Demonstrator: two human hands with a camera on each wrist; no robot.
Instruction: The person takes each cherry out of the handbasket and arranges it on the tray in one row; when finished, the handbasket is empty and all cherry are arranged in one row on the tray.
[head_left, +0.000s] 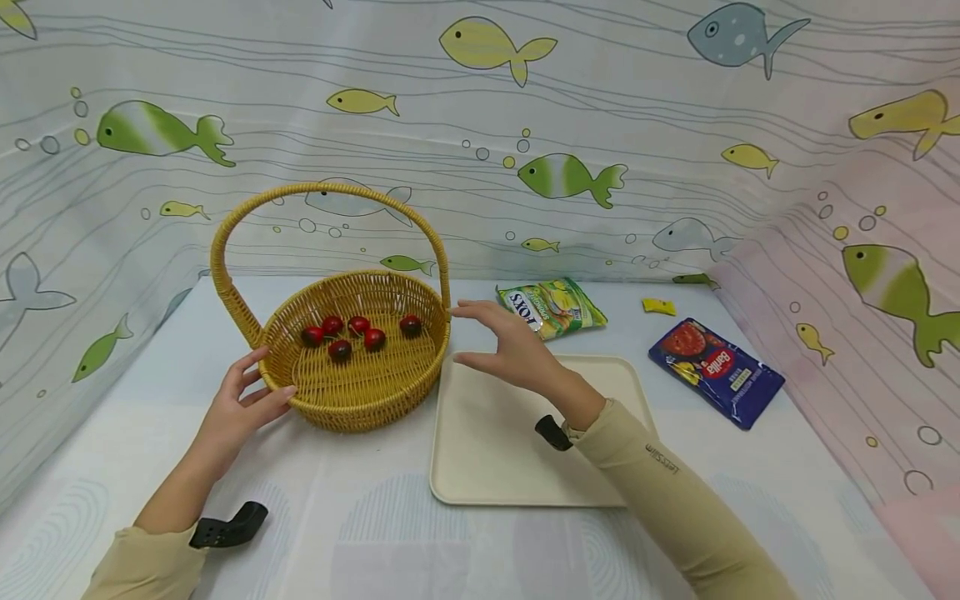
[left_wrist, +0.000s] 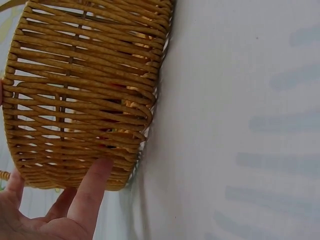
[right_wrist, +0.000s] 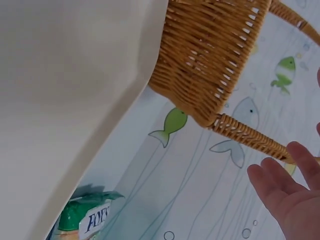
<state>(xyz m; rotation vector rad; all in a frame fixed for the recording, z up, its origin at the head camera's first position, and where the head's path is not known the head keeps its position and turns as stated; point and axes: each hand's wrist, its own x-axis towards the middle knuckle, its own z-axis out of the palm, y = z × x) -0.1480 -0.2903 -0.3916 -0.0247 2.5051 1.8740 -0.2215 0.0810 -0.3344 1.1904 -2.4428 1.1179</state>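
A round yellow wicker basket (head_left: 360,412) with a tall arched handle stands left of centre in the head view. Several shiny dark red, cherry-like fruits (head_left: 374,339) lie inside it. My left hand (head_left: 238,410) is at the basket's left front, its fingers spread along the side near the handle's foot. In the left wrist view, one straight digit (left_wrist: 92,192) presses the woven wall. On the other side, my right hand (head_left: 510,350) has thumb and fingers held apart, fingertips right at the basket's right rim by the handle. Nothing is between them.
A cream tray (head_left: 510,467) lies right of the basket, partly under my right forearm. Behind it is a green FOX'S bag (head_left: 558,308). Further right lie a small yellow packet (head_left: 658,307) and a blue Barilla pouch (head_left: 716,371). A fish-print curtain (head_left: 480,125) encloses the table.
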